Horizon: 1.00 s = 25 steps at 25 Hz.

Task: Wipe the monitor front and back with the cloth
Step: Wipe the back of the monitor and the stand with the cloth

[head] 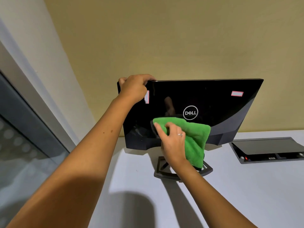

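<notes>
White desk [246, 195] against yellow wall; monitor [213, 104] back faces camera. Left hand [134, 89] grips its top corner. Right hand [172, 142] presses green cloth [195, 137] on lower back, stand base [208, 169] just below. Flat black device [266, 150] well right; window frame [32, 112] left of the left hand.

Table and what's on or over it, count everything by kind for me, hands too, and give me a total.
Monitors: 1, the black monitor on its stand, back facing the camera
Cloths: 1, the green cloth
Flat black devices: 1, the black device lying on the table
Hands: 2, the left hand and the right hand
Total: 5
</notes>
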Available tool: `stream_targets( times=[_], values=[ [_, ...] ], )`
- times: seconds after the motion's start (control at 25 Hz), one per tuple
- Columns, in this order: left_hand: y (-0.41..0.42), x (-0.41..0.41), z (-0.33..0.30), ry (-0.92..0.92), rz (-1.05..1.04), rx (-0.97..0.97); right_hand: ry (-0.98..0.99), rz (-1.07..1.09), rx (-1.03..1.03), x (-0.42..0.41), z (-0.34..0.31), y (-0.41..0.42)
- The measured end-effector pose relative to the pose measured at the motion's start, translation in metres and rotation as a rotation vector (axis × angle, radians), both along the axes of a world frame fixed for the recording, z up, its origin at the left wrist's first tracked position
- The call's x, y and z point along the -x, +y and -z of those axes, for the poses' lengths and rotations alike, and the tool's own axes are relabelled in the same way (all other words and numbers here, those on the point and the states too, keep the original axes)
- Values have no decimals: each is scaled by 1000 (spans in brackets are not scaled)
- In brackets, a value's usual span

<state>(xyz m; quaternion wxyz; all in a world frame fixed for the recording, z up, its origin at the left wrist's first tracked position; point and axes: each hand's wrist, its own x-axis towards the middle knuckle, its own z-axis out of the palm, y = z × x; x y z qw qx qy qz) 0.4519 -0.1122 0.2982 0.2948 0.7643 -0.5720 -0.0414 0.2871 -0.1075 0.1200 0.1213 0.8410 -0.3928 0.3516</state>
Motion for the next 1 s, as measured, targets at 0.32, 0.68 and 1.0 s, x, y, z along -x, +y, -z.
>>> stream_targets(
  times=[0.32, 0.68, 1.0],
  values=[
    [-8, -23, 4, -27, 88, 3, 67, -130, 151, -36, -40, -3],
    [-6, -23, 8, -22, 59, 20, 284, 153, 54, -8, -18, -3],
    [-6, -21, 7, -7, 50, 1, -16, 218, 126, -52, -50, -5]
  ],
)
